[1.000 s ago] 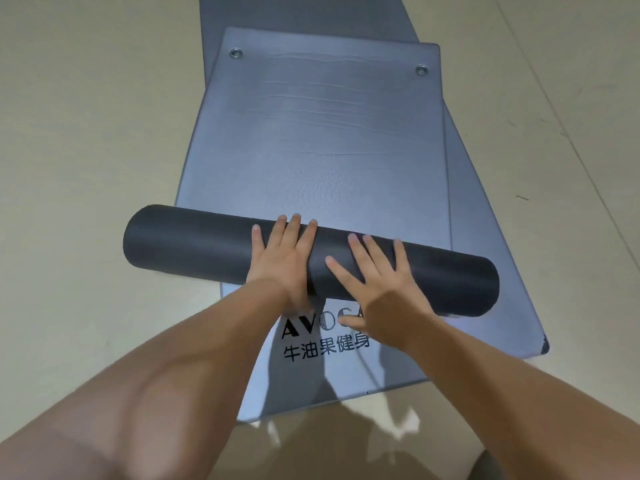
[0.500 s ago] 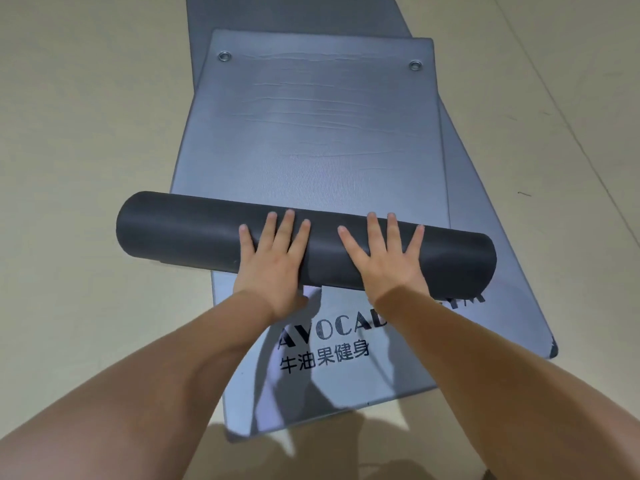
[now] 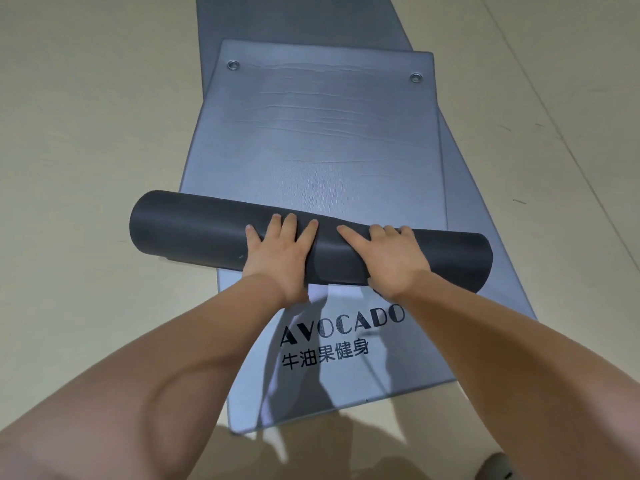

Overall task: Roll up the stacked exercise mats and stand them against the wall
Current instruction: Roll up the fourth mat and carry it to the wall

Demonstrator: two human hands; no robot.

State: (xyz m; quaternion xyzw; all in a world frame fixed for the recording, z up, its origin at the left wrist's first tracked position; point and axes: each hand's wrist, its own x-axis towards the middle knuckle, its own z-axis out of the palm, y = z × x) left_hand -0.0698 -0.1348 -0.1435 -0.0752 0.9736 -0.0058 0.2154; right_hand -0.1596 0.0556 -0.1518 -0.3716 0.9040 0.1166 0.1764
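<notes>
Head: smooth charcoal mat roll (image 3: 194,230)

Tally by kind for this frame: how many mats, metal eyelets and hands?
Mats: 2, part-rolled mat on printed mat
Eyelets: 2, left eyelet, right eyelet
Hands: 2, left hand, right hand
Total: 6
</notes>
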